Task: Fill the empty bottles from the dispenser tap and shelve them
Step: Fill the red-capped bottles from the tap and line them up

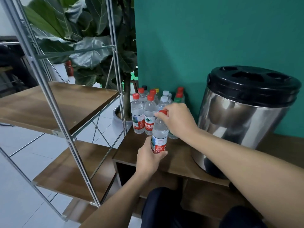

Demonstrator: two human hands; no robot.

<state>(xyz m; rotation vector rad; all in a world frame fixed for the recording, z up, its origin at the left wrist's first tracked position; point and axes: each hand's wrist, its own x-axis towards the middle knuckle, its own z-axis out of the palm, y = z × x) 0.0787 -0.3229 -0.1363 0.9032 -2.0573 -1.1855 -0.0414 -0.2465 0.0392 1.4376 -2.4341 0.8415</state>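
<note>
From the head camera, the left hand [148, 159] has its fingers curled closed round the lower part of a clear plastic bottle [159, 134], with the thumb lying across the front of the red-and-white label. The right hand [178, 119] comes in from above, and its thumb and fingers pinch the red cap [163, 112] at the top of the same bottle. So the bottle stands upright between the two hands, held just above the front of the brown wooden table [177, 159]. Its body is see-through and ribbed above the label; whether it holds water cannot be told.

Behind it, against the green wall [213, 38], stands a group of other bottles [148, 111], most with red caps, some with white, one black and one yellow. On the right of the table sits the dispenser [243, 119], a shiny steel drum with a black lid; its tap is not seen. To the left stands a metal-framed shelf unit [62, 104] with wooden boards, and a large-leaved potted plant [92, 46] rises behind it.
</note>
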